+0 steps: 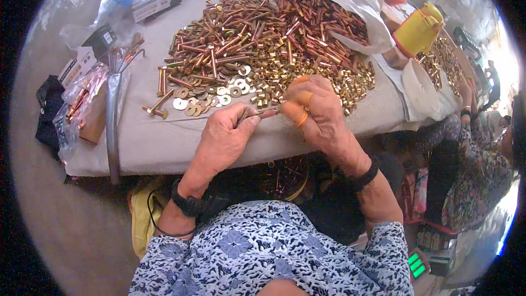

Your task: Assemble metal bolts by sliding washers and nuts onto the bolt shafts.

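My left hand [226, 134] is closed, with thumb and fingers pinching a copper-coloured bolt [267, 114] just past the table's near edge. At the bolt's right end is my right hand [323, 112], its fingers curled in; orange finger covers [295, 113] sit on several of them. Whatever lies between those fingertips is hidden. Right behind both hands spreads a heap of small brass sleeves [268, 79]. Flat washers [224, 98] lie to its left, beside a few loose bolts [160, 108]. A large pile of long bolts [235, 33] rises farther back.
A grey curved bar [113, 126] hangs over the table's left edge beside a plastic bag of parts [82, 96]. White sheeting [339, 0] covers the back of the pile. Far right are a yellow jug [419, 30], more metal parts [446, 66] and another person's arm [466, 96].
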Demonstrator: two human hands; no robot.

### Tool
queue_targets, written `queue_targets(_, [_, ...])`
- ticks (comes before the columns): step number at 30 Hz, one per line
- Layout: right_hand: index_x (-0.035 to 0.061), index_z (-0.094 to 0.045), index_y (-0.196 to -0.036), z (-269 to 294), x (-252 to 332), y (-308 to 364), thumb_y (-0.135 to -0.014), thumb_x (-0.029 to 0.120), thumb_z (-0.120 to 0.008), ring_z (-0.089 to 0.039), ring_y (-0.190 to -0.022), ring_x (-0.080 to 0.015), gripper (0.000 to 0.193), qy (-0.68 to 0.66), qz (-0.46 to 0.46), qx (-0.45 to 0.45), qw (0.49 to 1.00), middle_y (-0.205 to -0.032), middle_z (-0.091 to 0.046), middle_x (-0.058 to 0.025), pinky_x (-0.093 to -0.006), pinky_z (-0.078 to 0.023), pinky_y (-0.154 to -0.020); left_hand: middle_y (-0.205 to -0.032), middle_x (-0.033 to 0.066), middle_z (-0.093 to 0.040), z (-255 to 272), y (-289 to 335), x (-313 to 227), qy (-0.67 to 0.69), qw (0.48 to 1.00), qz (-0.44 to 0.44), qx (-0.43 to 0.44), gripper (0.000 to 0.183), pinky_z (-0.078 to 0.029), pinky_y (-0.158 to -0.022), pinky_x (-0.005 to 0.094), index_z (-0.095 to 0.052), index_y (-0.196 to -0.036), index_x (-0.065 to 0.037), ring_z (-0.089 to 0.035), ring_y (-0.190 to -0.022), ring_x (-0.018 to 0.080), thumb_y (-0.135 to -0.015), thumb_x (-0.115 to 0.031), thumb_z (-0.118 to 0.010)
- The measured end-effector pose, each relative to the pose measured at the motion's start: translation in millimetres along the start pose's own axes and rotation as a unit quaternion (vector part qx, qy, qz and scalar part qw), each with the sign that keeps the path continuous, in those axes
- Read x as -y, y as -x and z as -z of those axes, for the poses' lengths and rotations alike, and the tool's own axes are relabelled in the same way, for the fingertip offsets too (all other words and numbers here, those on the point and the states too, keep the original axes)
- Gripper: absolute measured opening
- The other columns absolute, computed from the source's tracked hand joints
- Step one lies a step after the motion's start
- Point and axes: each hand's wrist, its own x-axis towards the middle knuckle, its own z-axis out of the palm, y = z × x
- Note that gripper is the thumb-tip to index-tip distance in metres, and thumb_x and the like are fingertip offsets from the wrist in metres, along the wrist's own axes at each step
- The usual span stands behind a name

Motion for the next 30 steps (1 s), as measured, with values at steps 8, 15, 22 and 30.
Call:
queue_targets(8, [0.0077,-0.059,-0.073,-8,6,-8,-0.073,0.014,-0.067,-0.055,-0.075,-0.0262,0.010,-0.020,0.034,-0.079,0.996,-0.074,-0.060,-0.0067,-0.0365,-0.042,-0.070,-0.059,0.0015,-0.044,-1,-2,4,0.003,1.000,0.000,-0.008,0.015,-0.036,-0.052,0.0274,-0.057,-0.081,0.000,-0.041,-0.057,0.0091,-0.083,-0.014,-0.054])
queue_targets(15, [0.0069,-0.060,-0.080,-10,-2,-2,-0.072,0.014,-0.067,-0.056,-0.084,-0.0277,0.013,0.016,0.023,-0.024,0.999,-0.081,-0.060,-0.0082,-0.0384,-0.042,-0.075,-0.064,-0.0017,-0.048,-2,-2,9,-0.029,0.999,-0.022,-0.003,0.016,-0.036,-0.054,0.0240,-0.058,-0.083,-0.001,-0.043,-0.060,0.0066,-0.083,-0.016,-0.053])
queue_targets(22, [0.0068,-0.060,-0.077,-7,-4,-5,-0.072,0.014,-0.066,-0.056,-0.081,-0.0271,0.010,-0.025,0.092,-0.007,0.995,-0.078,-0.060,-0.0080,-0.0383,-0.042,-0.072,-0.061,-0.0042,-0.046,-2,-2,7,0.009,1.000,-0.004,0.003,0.016,-0.034,-0.049,0.0236,-0.059,-0.083,-0.002,-0.040,-0.056,0.0050,-0.084,-0.017,-0.053])
queue_targets(30, [0.0066,-0.058,-0.069,-15,4,-10,-0.075,0.014,-0.065,-0.054,-0.068,-0.0261,0.012,-0.058,0.041,-0.115,0.991,-0.067,-0.056,-0.0067,-0.0373,-0.041,-0.063,-0.060,-0.0062,-0.044,-3,-4,10,0.036,0.999,0.011,0.006,0.016,-0.030,-0.046,0.0219,-0.058,-0.083,-0.002,-0.037,-0.053,0.0030,-0.085,-0.017,-0.053])
